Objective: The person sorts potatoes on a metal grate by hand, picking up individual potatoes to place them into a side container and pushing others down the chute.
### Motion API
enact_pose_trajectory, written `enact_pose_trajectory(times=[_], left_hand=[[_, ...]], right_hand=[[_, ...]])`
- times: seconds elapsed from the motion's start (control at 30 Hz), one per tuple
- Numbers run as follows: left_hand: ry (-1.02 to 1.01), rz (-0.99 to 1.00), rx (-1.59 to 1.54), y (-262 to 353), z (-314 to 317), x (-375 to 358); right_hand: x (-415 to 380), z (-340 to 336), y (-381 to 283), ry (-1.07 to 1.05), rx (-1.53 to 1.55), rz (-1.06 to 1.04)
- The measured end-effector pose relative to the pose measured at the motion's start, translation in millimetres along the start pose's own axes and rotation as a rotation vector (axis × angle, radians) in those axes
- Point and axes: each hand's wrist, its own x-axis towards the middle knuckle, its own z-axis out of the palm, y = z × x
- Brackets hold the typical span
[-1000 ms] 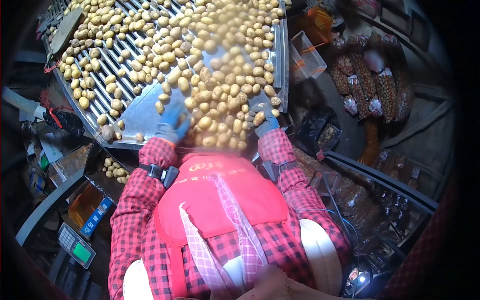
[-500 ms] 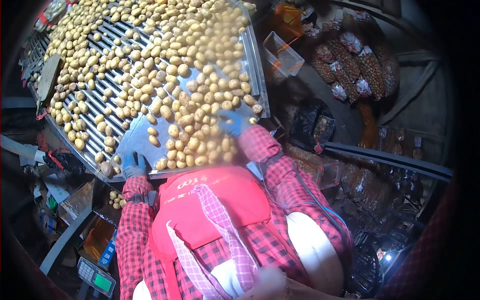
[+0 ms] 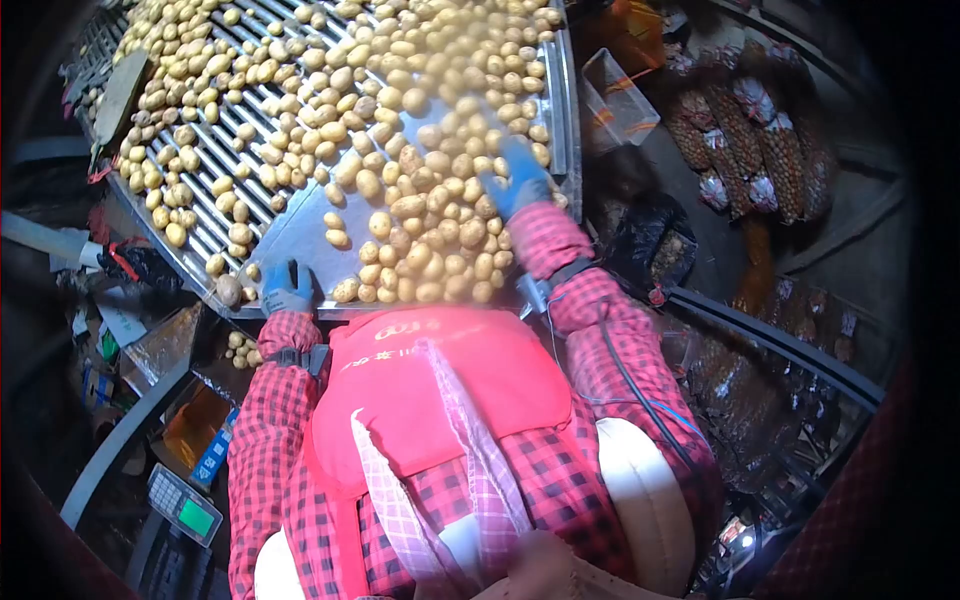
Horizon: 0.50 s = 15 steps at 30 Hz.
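Left hand (image 3: 288, 288) splayed just left of the potato pile (image 3: 437, 235), I spread my right hand (image 3: 520, 185) along the pile's right edge.

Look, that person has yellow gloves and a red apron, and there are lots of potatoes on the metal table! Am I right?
Almost! The gloves are blue, as the head view shows. The red apron and potatoes on the metal table are right.

Your left hand (image 3: 288, 287) sits at nine o'clock by the near edge of the table (image 3: 312, 243), your right (image 3: 520, 182) spreads just past twelve beside the potatoes (image 3: 408, 206), with a bin (image 3: 622, 97) at one, sacks (image 3: 735, 150) at two and a scale (image 3: 182, 505) at eight.
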Motion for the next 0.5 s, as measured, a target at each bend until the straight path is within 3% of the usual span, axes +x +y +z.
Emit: enact_pose_trajectory(times=[0.03,0.1,0.13,0.23,0.27,0.37,0.47,0.5], left_hand=[[0.03,0.017,0.01,2,-1,-1],[0.086,0.059,0.028,5,-3,-2],[0.083,0.052,0.023,5,-4,-2],[0.05,0.006,0.027,11,-8,-2],[0.057,0.02,0.028,8,-5,-1],[0.052,0.026,-0.011,6,-5,-2],[0.058,0.016,-0.025,14,-13,-3],[0.053,0.014,-0.02,15,-14,-5]], right_hand=[[-29,16,-15,-0.117,-0.78,-0.44],[-67,61,7,-0.112,-0.967,-0.698],[-70,53,9,-0.246,-0.913,-0.675],[-45,26,-21,-0.526,-1.173,-0.388],[-34,22,-13,-0.388,-1.048,-0.323],[1,17,1,0.004,-1.119,-0.385],[-3,64,-62,-0.233,-1.013,-0.207],[-10,88,-39,-0.323,-0.988,-0.608]])
